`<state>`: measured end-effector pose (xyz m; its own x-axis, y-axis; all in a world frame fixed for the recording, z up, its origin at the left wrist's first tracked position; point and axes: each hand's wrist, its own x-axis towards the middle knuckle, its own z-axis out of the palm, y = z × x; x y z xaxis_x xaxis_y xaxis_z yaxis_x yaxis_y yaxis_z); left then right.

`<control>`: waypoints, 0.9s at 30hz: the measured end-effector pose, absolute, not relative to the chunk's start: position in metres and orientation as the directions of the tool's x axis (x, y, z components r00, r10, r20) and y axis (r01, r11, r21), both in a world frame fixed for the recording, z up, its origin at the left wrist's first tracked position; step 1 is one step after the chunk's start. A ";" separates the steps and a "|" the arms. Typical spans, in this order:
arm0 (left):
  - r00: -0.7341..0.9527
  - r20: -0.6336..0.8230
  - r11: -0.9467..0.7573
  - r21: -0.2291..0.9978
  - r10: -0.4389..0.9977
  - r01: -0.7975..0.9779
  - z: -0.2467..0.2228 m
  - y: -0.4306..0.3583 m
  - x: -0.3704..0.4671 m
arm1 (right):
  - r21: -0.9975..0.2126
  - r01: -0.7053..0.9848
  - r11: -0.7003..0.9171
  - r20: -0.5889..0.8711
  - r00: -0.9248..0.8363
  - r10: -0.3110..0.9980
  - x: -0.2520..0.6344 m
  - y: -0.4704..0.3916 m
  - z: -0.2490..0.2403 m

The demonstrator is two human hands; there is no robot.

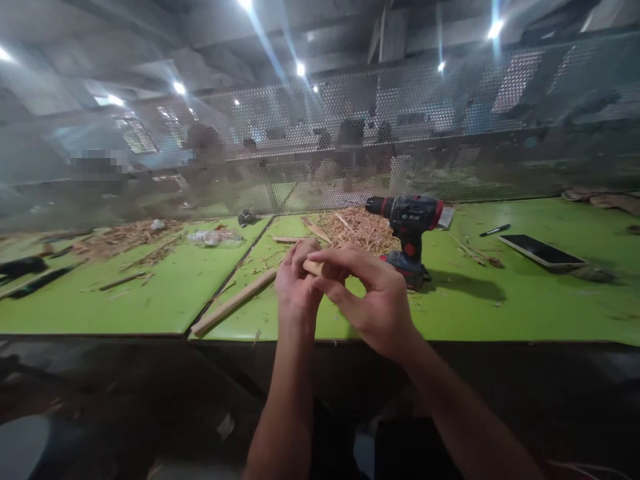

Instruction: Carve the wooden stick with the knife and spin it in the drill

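My left hand is closed around a short light-brown wooden stick, most of which its fingers and palm hide. From the right, my right hand pinches the exposed end between thumb and fingers. Both hands are held close together above the front part of the green table. A longer wooden rod slants from the table's front edge up to my left wrist, where its far end goes out of sight behind the hand. Just beyond my right hand stands a black and red cordless drill, upright on its battery.
Wood shavings are heaped behind my hands, and another pile lies at left. A clear plastic bottle, a phone and a pen rest on the table. A perforated metal screen runs along the back.
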<state>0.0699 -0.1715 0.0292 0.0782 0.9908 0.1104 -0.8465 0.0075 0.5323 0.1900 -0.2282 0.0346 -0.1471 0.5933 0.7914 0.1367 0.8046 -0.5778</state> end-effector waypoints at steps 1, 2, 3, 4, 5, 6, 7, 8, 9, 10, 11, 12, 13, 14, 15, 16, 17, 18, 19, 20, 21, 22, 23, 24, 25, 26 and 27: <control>0.086 0.091 0.031 0.487 0.992 -0.873 0.026 -0.170 0.071 | -0.592 0.124 0.796 0.788 -0.120 0.604 0.189 -0.225 0.034; 0.102 0.061 0.067 0.423 0.993 -0.904 0.023 -0.169 0.071 | -0.612 0.113 0.782 0.777 -0.093 0.622 0.189 -0.222 0.032; 0.128 0.013 0.115 0.356 0.992 -0.928 0.020 -0.167 0.072 | -0.638 0.103 0.763 0.760 -0.070 0.646 0.189 -0.219 0.031; 0.166 -0.045 0.172 0.298 0.985 -0.939 0.017 -0.165 0.073 | -0.664 0.096 0.742 0.741 -0.052 0.670 0.189 -0.216 0.028; 0.200 -0.102 0.220 0.254 0.974 -0.942 0.015 -0.164 0.073 | -0.686 0.090 0.722 0.722 -0.040 0.691 0.189 -0.214 0.026; 0.219 -0.151 0.250 0.232 0.964 -0.940 0.012 -0.162 0.074 | -0.702 0.083 0.707 0.707 -0.035 0.706 0.188 -0.212 0.024; 0.218 -0.189 0.258 0.218 0.958 -0.941 0.010 -0.160 0.075 | -0.713 0.077 0.697 0.696 -0.033 0.717 0.187 -0.211 0.023; 0.211 -0.215 0.256 0.210 0.953 -0.943 0.008 -0.158 0.076 | -0.720 0.070 0.690 0.690 -0.035 0.723 0.185 -0.210 0.021; 0.206 -0.231 0.255 0.207 0.951 -0.945 0.006 -0.157 0.077 | -0.724 0.064 0.687 0.686 -0.036 0.726 0.184 -0.209 0.020; 0.204 -0.240 0.255 0.206 0.949 -0.945 0.005 -0.155 0.078 | -0.725 0.058 0.686 0.685 -0.034 0.728 0.182 -0.208 0.020; 0.201 -0.244 0.254 0.209 0.949 -0.944 0.003 -0.154 0.079 | -0.727 0.053 0.685 0.684 -0.030 0.729 0.180 -0.207 0.020; 0.200 -0.243 0.254 0.217 0.949 -0.942 0.002 -0.153 0.080 | -0.729 0.051 0.683 0.682 -0.026 0.731 0.179 -0.207 0.019; 0.201 -0.235 0.256 0.231 0.951 -0.939 0.001 -0.152 0.080 | -0.732 0.050 0.679 0.679 -0.023 0.734 0.178 -0.206 0.019; 0.204 -0.224 0.259 0.252 0.953 -0.932 -0.001 -0.151 0.081 | -0.736 0.050 0.675 0.675 -0.023 0.737 0.178 -0.205 0.019; 0.209 -0.210 0.263 0.279 0.955 -0.924 -0.002 -0.150 0.081 | -0.740 0.050 0.671 0.671 -0.025 0.741 0.177 -0.204 0.019; 0.220 -0.191 0.272 0.313 0.957 -0.910 -0.004 -0.149 0.081 | -0.742 0.049 0.669 0.668 -0.027 0.743 0.177 -0.202 0.019; 0.229 -0.170 0.276 0.354 0.958 -0.893 -0.005 -0.149 0.081 | -0.743 0.050 0.668 0.667 -0.028 0.744 0.177 -0.201 0.019; 0.230 -0.147 0.270 0.402 0.962 -0.875 -0.007 -0.148 0.081 | -0.742 0.053 0.668 0.668 -0.028 0.744 0.177 -0.200 0.019; 0.218 -0.125 0.251 0.452 0.968 -0.856 -0.008 -0.148 0.081 | -0.741 0.056 0.670 0.669 -0.030 0.742 0.177 -0.199 0.019; 0.193 -0.109 0.222 0.501 0.975 -0.837 -0.008 -0.148 0.082 | -0.738 0.060 0.672 0.671 -0.036 0.740 0.176 -0.197 0.019; 0.161 -0.097 0.188 0.542 0.982 -0.819 -0.009 -0.149 0.082 | -0.735 0.061 0.675 0.674 -0.049 0.737 0.176 -0.196 0.019; 0.128 -0.096 0.160 0.573 0.987 -0.804 -0.010 -0.149 0.083 | -0.732 0.059 0.679 0.675 -0.070 0.734 0.176 -0.195 0.019; 0.100 -0.101 0.140 0.591 0.990 -0.795 -0.011 -0.149 0.084 | -0.730 0.051 0.681 0.676 -0.096 0.731 0.175 -0.194 0.019; 0.078 -0.113 0.130 0.599 0.991 -0.790 -0.012 -0.148 0.084 | -0.731 0.038 0.682 0.673 -0.124 0.729 0.175 -0.193 0.019; 0.062 -0.127 0.127 0.603 0.990 -0.787 -0.013 -0.147 0.085 | -0.735 0.023 0.678 0.667 -0.151 0.729 0.175 -0.192 0.019; 0.054 -0.139 0.128 0.606 0.989 -0.785 -0.014 -0.146 0.084 | -0.742 0.006 0.671 0.660 -0.175 0.731 0.176 -0.190 0.020; 0.054 -0.146 0.133 0.615 0.988 -0.778 -0.015 -0.144 0.083 | -0.750 -0.011 0.662 0.650 -0.199 0.733 0.177 -0.188 0.020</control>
